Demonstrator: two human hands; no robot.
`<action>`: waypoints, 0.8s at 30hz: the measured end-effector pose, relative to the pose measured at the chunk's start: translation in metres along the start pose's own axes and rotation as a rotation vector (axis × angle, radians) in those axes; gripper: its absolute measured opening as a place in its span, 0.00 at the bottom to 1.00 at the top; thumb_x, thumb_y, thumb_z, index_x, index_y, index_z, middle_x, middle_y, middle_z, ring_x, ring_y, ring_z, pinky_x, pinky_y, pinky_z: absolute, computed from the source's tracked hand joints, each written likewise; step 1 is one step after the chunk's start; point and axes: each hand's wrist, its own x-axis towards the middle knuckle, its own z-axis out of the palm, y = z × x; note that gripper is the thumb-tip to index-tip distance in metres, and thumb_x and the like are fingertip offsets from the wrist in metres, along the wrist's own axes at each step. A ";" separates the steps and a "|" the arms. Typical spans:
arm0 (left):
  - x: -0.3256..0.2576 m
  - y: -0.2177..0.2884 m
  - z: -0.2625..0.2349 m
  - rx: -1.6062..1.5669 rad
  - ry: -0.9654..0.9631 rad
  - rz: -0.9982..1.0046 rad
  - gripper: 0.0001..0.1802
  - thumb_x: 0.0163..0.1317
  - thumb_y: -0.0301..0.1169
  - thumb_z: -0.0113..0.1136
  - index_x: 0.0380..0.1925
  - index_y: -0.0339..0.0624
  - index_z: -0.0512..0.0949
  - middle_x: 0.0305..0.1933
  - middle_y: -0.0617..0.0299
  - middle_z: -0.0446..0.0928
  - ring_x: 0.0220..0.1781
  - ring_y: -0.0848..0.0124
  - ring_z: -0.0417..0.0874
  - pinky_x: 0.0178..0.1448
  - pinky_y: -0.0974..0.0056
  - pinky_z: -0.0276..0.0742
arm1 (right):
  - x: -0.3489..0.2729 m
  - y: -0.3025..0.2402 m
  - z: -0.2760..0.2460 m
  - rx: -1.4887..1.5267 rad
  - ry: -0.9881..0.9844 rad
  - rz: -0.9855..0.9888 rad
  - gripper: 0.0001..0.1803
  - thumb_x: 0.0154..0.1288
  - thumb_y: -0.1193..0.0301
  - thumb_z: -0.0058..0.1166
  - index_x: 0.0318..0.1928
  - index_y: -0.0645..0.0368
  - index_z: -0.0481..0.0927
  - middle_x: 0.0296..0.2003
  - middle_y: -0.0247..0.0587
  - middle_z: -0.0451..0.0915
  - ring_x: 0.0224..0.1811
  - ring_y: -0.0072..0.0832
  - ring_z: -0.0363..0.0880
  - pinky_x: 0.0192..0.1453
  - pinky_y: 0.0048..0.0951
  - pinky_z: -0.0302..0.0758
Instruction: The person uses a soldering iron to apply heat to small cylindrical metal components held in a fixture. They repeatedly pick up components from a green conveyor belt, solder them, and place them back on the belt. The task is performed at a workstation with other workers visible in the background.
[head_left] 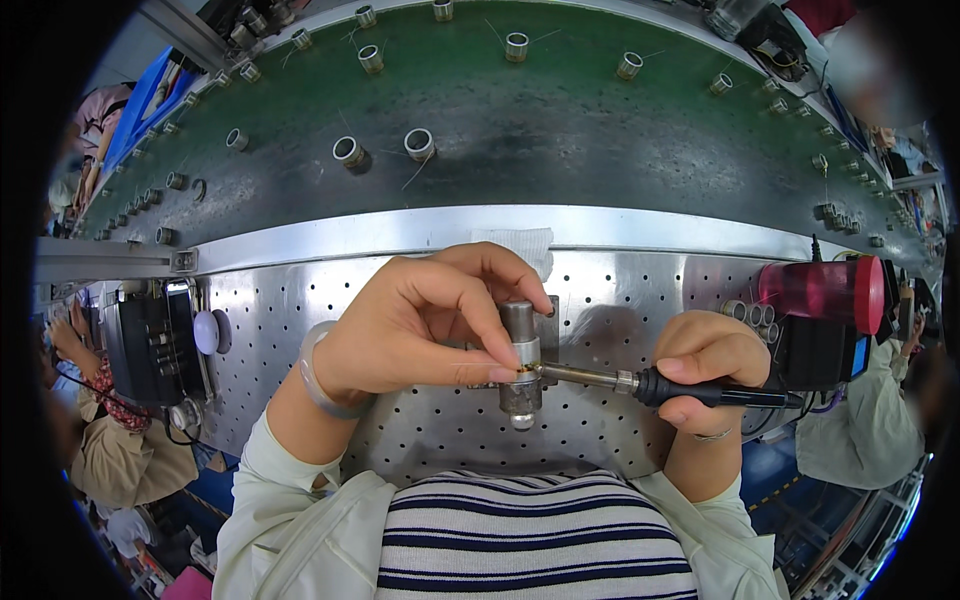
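At the middle of the perforated metal bench, a steel cylinder fixture (519,318) carries a shiny metal ring (526,352). My left hand (420,325) reaches over from the left, its thumb and forefinger closed against the ring's near-left side. Anything thin pinched between those fingertips is too small to make out. My right hand (712,365) is wrapped round the black handle of a soldering iron (660,387). The iron's metal shaft points left, and its tip meets the ring beside my left fingertips. Part of the fixture is hidden behind my left fingers.
Beyond the bench runs a green belt (600,150) with several metal rings, many trailing thin wires. A black box (150,345) stands at left. On the right are a pink transparent container (820,292), several stacked rings (752,316) and a dark device (815,352). Other people sit on both sides.
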 end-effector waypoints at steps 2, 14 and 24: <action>0.000 0.000 0.000 0.002 0.000 -0.003 0.08 0.45 0.17 0.71 0.26 0.39 0.84 0.50 0.45 0.75 0.50 0.61 0.78 0.59 0.58 0.73 | 0.000 0.000 -0.001 -0.004 -0.009 -0.002 0.16 0.41 0.79 0.72 0.34 0.69 0.81 0.25 0.45 0.80 0.23 0.31 0.78 0.26 0.25 0.71; 0.004 0.009 0.005 -0.111 0.022 -0.164 0.26 0.53 0.21 0.65 0.55 0.31 0.74 0.47 0.45 0.79 0.45 0.70 0.78 0.42 0.75 0.73 | 0.003 0.000 -0.006 -0.027 -0.087 -0.040 0.17 0.42 0.80 0.72 0.35 0.69 0.81 0.24 0.44 0.79 0.21 0.31 0.77 0.25 0.25 0.71; 0.004 0.013 0.006 -0.081 0.011 -0.243 0.32 0.55 0.22 0.64 0.61 0.28 0.68 0.43 0.46 0.80 0.42 0.75 0.79 0.40 0.77 0.73 | 0.005 -0.001 -0.005 -0.025 -0.082 -0.041 0.16 0.43 0.80 0.71 0.35 0.70 0.81 0.24 0.45 0.79 0.21 0.30 0.77 0.25 0.25 0.71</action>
